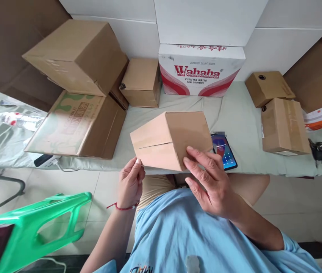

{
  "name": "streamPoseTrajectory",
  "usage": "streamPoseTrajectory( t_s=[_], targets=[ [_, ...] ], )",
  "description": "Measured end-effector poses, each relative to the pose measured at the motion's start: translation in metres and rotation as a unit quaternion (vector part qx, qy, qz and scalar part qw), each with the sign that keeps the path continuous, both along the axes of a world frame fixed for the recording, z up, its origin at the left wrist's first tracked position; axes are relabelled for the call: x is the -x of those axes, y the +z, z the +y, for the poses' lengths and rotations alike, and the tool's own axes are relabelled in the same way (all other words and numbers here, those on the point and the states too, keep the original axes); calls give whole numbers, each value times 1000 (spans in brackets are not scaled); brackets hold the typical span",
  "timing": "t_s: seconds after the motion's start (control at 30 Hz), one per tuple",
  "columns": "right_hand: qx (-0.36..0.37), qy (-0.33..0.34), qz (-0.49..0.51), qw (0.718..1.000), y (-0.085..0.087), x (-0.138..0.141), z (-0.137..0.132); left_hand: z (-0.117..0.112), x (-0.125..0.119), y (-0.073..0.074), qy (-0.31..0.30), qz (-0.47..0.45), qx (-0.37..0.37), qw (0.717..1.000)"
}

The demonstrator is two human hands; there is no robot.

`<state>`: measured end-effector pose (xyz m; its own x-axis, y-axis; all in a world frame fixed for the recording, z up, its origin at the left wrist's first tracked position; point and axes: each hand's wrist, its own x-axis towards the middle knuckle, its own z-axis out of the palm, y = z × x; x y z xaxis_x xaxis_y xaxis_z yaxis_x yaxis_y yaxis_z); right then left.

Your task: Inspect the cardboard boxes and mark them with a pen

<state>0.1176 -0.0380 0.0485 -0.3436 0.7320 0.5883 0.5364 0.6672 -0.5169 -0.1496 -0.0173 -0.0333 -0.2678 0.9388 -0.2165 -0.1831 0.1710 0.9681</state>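
Note:
A small brown cardboard box (152, 142) is tilted in front of me at the table's near edge, with a dark seam running along its near side. My left hand (132, 174) pinches its lower left corner between thumb and curled fingers. On the box's right face lie two fingertips of my right hand (209, 178). That hand's fingers are spread, and its thumb hangs apart from the cardboard. Just behind the right hand, a phone (229, 155) with a lit screen rests on the table.
Stacked cartons (75, 125) stand at left, near a plastic bottle (21, 120). A small carton (142, 81) and a white Wahaha carton (200, 72) line the back. Two small boxes (284, 125) and keys (321, 151) sit right. A green stool (16, 216) stands lower left.

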Motion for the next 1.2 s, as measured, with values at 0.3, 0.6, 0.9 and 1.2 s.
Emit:
streamPoseTrajectory(
  t_s=[0.3,0.6,0.9,1.2],
  targets=[
    [417,-36,292,860,-37,-16,-4,-8,7,-16,48,67,-122,989],
    [516,-73,451,725,-54,-30,-1,-10,2,-10,41,214,-201,955],
    [515,-103,477,705,-77,-45,-12,-21,-1,14,-124,185,-277,935],
    [423,-120,402,803,-73,-42,-14,-13,-2,12,-143,220,-127,957]
  ],
)
